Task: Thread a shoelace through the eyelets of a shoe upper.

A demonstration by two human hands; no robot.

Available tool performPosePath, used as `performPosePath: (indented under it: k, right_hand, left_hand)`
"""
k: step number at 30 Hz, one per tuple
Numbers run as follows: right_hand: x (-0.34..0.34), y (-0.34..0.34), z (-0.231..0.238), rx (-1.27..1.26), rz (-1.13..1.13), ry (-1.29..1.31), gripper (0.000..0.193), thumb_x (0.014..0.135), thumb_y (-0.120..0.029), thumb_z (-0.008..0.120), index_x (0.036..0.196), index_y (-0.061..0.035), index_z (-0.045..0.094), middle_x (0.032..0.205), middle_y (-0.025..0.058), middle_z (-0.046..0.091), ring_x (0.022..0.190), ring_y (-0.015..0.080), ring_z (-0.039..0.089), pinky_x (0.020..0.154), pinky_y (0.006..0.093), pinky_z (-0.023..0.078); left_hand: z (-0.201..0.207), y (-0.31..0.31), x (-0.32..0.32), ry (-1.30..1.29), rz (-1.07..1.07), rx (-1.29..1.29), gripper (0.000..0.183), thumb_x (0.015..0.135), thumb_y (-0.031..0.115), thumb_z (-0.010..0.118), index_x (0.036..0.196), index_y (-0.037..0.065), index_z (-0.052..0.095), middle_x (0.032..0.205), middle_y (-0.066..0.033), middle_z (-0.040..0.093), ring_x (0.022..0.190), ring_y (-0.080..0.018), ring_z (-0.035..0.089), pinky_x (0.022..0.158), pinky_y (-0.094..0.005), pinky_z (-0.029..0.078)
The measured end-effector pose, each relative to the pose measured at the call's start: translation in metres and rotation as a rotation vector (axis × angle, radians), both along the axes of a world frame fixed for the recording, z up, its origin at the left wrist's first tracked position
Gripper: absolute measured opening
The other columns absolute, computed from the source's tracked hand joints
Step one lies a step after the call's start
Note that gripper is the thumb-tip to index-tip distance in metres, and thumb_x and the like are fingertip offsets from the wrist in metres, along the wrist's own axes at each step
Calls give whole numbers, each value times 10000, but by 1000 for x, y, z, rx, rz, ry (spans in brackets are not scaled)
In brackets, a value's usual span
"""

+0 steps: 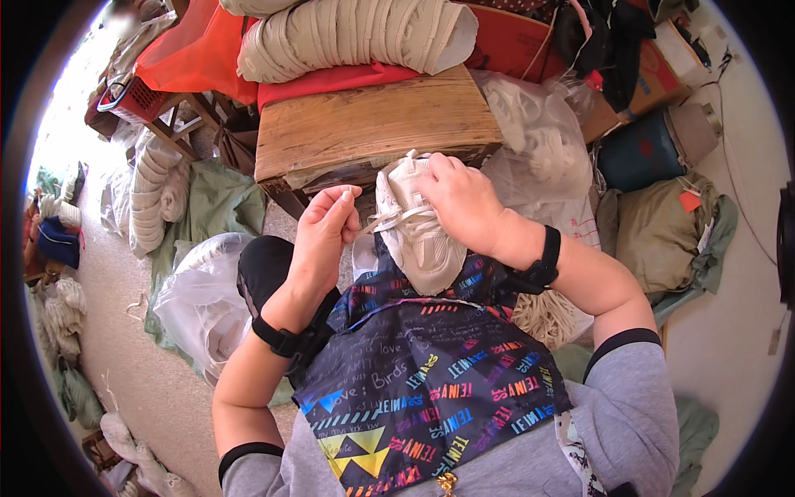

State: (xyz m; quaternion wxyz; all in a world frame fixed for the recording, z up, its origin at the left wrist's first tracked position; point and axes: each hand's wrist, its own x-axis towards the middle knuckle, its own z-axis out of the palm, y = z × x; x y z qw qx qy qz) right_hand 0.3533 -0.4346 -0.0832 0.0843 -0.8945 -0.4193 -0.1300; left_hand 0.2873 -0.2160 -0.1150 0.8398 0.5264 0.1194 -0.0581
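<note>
Nearest you, a dark apron point(431, 398) with bright printed lettering is covering your lap. Just beyond it, your left hand point(319, 236) is pinching the end of a white shoelace point(383, 222), thumb and forefinger pressed together on it. To the right of those fingers, your right hand point(460, 199) is curling over the upper part of a cream-white sneaker point(418, 244), fingers closed around it near the lacing. The sneaker is resting on your lap, its long axis running away from you, but which end is the toe is hard to tell. It is looking light and soft in the upper, firmer at the sole, so gripping around the sides is likely safest; the lace is thin, limp and apt to slip. Beyond your fingers a wooden desk point(364, 124) is standing, carrying stacked pale insoles point(356, 37).
</note>
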Motion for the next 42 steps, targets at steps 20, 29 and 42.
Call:
performPosePath:
  k: [20, 29, 42]
  right_hand:
    - [-26, 28, -12, 253, -316, 465, 187, 869, -91, 601, 1043, -51, 541, 982, 129, 605, 849, 317, 644, 712, 401, 524]
    - [-14, 4, 3, 59, -407, 328, 183, 849, -111, 592, 1015, -75, 524, 949, 139, 635, 819, 365, 640, 680, 471, 512]
    - [-27, 22, 9, 211, -317, 332, 250, 858, -88, 632, 1091, -54, 549, 963, 137, 626, 814, 300, 656, 679, 393, 523]
  left_hand:
    - [-9, 10, 11, -46, -55, -107, 201, 1011, 205, 535, 1108, 37, 590, 740, 26, 541, 621, -48, 446, 580, -189, 377]
    - [-23, 19, 13, -38, -130, -139, 206, 1014, 193, 522, 1120, 26, 581, 751, 17, 555, 633, -51, 457, 595, -191, 386]
    - [-32, 12, 23, 49, -195, -92, 189, 1000, 180, 547, 1116, 35, 584, 768, 1, 594, 632, -59, 480, 597, -186, 398]
